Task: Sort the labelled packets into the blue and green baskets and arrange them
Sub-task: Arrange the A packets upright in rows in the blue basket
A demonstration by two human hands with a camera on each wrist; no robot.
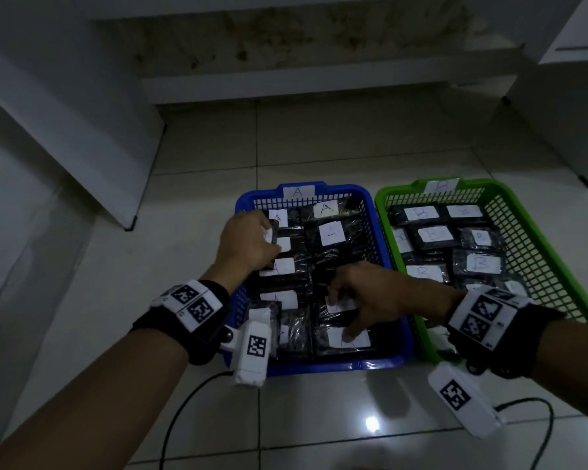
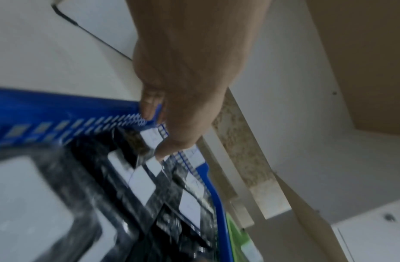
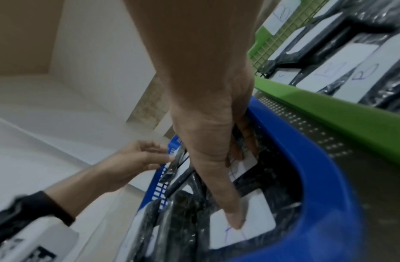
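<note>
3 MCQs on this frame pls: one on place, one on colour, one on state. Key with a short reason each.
1. Where are both hands working?
A. in the blue basket
B. in the green basket
C. on the bare floor

2. What colour is the basket whose packets mostly carry B labels?
A. blue
B. green
C. red

3. What is the right hand's thumb doing?
A. hooking the basket rim
B. pointing up in the air
C. pressing on a packet's white label

Key:
1 A: the left hand and right hand both reach among the packets inside the blue basket.
2 B: the B-labelled packets lie in the green basket.
3 C: in the right wrist view the thumb tip rests on the white label of the nearest packet.
</note>
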